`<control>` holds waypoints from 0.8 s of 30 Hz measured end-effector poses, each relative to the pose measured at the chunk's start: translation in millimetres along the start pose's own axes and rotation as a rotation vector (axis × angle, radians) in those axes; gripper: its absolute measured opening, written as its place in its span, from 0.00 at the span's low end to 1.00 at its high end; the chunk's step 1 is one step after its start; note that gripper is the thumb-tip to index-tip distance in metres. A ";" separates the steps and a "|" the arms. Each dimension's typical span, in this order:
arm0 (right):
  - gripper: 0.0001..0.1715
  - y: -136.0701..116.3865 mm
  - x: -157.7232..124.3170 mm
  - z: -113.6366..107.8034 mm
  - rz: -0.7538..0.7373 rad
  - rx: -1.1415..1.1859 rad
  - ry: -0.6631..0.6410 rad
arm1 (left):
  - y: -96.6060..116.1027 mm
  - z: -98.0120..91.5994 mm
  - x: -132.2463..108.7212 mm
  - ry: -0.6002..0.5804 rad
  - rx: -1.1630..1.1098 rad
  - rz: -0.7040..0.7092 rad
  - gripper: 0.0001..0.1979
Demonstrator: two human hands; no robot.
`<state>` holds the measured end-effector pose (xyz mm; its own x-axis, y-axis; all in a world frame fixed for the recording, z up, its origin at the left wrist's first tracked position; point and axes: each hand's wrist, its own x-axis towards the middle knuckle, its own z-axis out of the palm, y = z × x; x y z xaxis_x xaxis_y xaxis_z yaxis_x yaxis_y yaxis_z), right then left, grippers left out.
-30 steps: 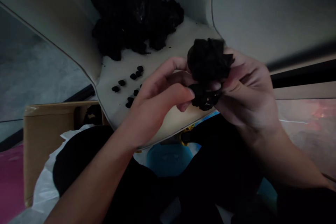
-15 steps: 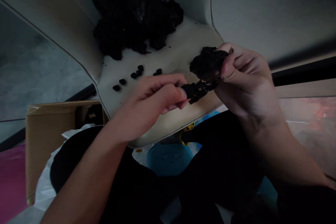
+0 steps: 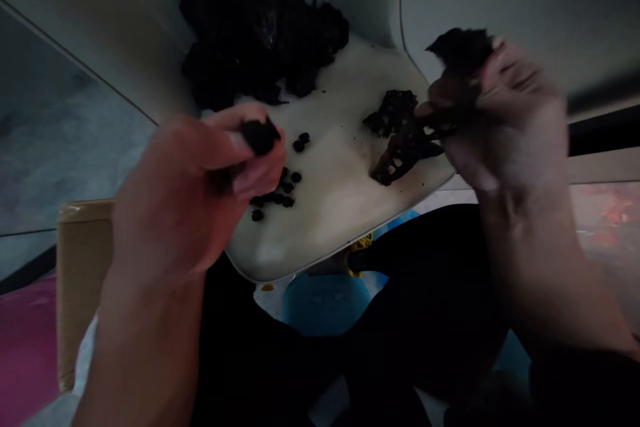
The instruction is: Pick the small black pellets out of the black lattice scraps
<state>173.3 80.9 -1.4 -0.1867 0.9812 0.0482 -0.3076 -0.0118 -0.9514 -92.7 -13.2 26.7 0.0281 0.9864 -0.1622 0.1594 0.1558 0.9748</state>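
Observation:
My left hand [image 3: 195, 180] is closed at the left, pinching a small round black piece [image 3: 259, 137] between thumb and fingers. My right hand [image 3: 520, 107] is raised at the right, slightly blurred, closed on a ragged black sheet [image 3: 463, 50]. A torn strip with holes [image 3: 400, 153] hangs below that hand over the pale seat; whether it joins the sheet I cannot tell. Several small round black pieces [image 3: 296, 177] lie loose beside my left hand, partly hidden by it. A large heap of crumpled black sheets [image 3: 260, 40] rests at the back of the seat.
The pale chair seat [image 3: 330, 213] has a raised back and sides. A cardboard box [image 3: 83, 280] stands at lower left near a pink surface [image 3: 27, 347]. Below the seat's front edge are a blue object [image 3: 325, 303] and my dark-clothed legs [image 3: 430, 293].
My hands have moved apart, left hand leftward with the round black piece, right hand up and rightward with the ragged sheet. More loose round pieces now show near my left hand.

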 end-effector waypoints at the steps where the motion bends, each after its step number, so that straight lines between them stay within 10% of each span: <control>1: 0.20 1.6 -1.0 -0.7 0.023 -0.032 -0.049 | -0.8 -3.1 0.6 0.004 -0.046 -0.001 0.20; 16: 0.08 17.9 -14.7 10.5 -0.142 -0.388 -0.392 | -18.3 15.0 16.3 -0.176 -0.641 -0.173 0.26; 24: 0.17 29.4 -27.4 16.0 -0.169 -0.640 -0.407 | -0.7 35.5 18.4 -0.008 -0.344 -0.164 0.32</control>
<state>154.4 50.7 -25.9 -0.5508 0.8106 0.1989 0.2128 0.3668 -0.9056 -57.3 2.9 17.6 0.0380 0.9467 -0.3198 -0.1778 0.3213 0.9301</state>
